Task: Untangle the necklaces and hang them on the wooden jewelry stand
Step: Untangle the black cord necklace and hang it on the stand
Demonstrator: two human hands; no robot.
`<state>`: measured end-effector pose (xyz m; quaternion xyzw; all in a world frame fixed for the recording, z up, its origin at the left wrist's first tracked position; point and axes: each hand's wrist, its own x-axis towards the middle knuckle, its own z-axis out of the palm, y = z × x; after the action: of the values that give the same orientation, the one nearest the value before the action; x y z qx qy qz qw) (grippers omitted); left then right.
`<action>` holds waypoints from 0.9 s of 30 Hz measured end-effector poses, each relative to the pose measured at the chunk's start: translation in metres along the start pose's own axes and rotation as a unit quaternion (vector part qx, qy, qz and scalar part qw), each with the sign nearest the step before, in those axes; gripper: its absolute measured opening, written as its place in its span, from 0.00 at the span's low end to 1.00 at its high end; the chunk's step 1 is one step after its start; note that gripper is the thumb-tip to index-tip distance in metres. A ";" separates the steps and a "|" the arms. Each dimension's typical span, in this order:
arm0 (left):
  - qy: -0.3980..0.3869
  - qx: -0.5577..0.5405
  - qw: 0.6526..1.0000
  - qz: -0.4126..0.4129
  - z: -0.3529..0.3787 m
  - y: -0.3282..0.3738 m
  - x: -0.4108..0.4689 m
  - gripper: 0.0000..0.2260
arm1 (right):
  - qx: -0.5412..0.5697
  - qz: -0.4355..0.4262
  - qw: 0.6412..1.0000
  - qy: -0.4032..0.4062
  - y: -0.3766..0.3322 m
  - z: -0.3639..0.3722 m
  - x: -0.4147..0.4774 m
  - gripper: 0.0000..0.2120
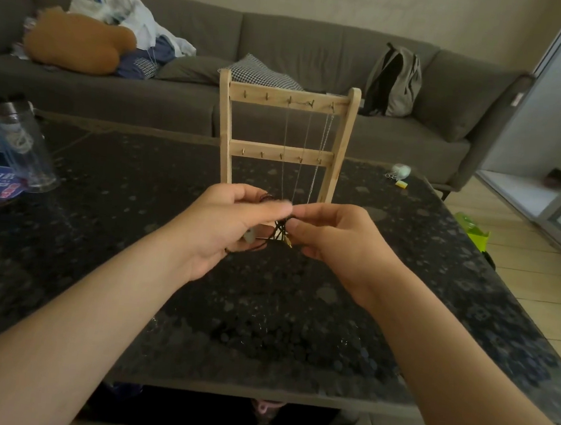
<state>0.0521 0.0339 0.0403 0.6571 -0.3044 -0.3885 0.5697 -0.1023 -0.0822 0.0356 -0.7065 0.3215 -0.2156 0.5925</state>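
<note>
L hand (226,227) & R hand (341,242) are held up above the dark stone table (296,316), fingertips almost meeting. The dark cord necklace (281,229) is bunched in a tangle right between them. L thumb & forefinger are closed together, pinching the cord at the top; the other L fingers curl under it. A loop of cord shows above the L forefinger, more trails below the L palm, and a pale pendant (249,236) sits by the lower L fingers. R thumb & forefinger are clamped on the same tangle from the other side, with a small gold end (289,243) poking out just below the R fingertips.

Straight beyond the fingertips stands the wooden jewelry stand (271,151), upright on the table, w/ two hook rails. Thin chains (321,154) hang from the top-rail hooks on the R-finger side and drop behind the hands.

Well off past the L hand: a clear bottle (18,142). Far behind the fingers: a grey sofa (288,41) w/ a grey backpack (394,81) and a brown plush (76,43).
</note>
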 end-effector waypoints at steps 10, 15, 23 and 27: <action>0.001 0.061 0.998 0.004 -0.001 -0.002 -0.002 0.08 | 0.061 0.004 0.998 0.028 0.004 -0.003 0.006 0.10; -0.002 0.053 0.999 0.009 0.000 -0.002 -0.001 0.08 | 0.083 0.013 0.996 0.013 0.004 -0.003 0.005 0.12; -0.011 0.059 0.998 0.026 -0.001 -0.002 -0.004 0.10 | 0.044 -0.018 0.997 0.060 0.000 0.001 0.001 0.06; -0.006 0.083 0.996 0.036 -0.001 0.000 -0.006 0.09 | 0.002 -0.033 0.998 0.047 -0.003 0.001 -0.003 0.02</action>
<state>0.0498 0.0390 0.0414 0.6885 -0.3621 -0.3448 0.5253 -0.1033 -0.0786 0.0383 -0.7045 0.3250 -0.2687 0.5708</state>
